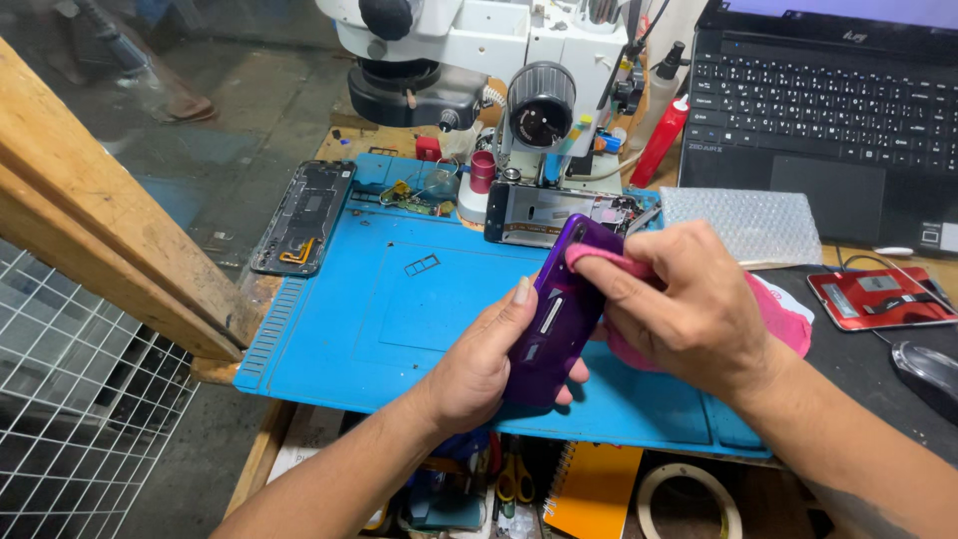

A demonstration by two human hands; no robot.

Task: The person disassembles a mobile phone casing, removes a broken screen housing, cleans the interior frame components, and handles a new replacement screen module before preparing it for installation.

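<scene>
A glossy purple phone (pixel 557 319), slim with rounded corners, is held tilted over the near right part of a blue rubbery work mat (pixel 399 309) whose left edge is ribbed. The left hand (pixel 479 364) grips the phone from below, thumb along its left side and fingertips curling round the lower right edge. The right hand (pixel 689 299) pinches a soft pink cloth (pixel 778 319) and presses a fold of it against the phone's top corner; the rest of the cloth bunches beneath the palm. One opened phone frame (pixel 304 215), dark, with an orange flex strip, lies at the far left edge of the mat, half on the wooden bench (pixel 261 294). A second stripped phone body (pixel 544 212), silvery, lies far on the mat below a white microscope (pixel 469 60) with a black knob. One red bottle (pixel 661 140) leans beside it, and one sheet of bubble wrap (pixel 743 222) lies to the right. A black laptop (pixel 828 110) stands far right, with one red phone back (pixel 878 297) and a mouse (pixel 928 369) on a dark pad. Below the near edge show yellow-handled scissors (pixel 514 481), an orange spiral notebook (pixel 594 489) and one roll of tape (pixel 689 499). A thick wooden beam (pixel 100 220) slants at the left over white wire mesh (pixel 80 419) and a grey concrete floor (pixel 239 110).
</scene>
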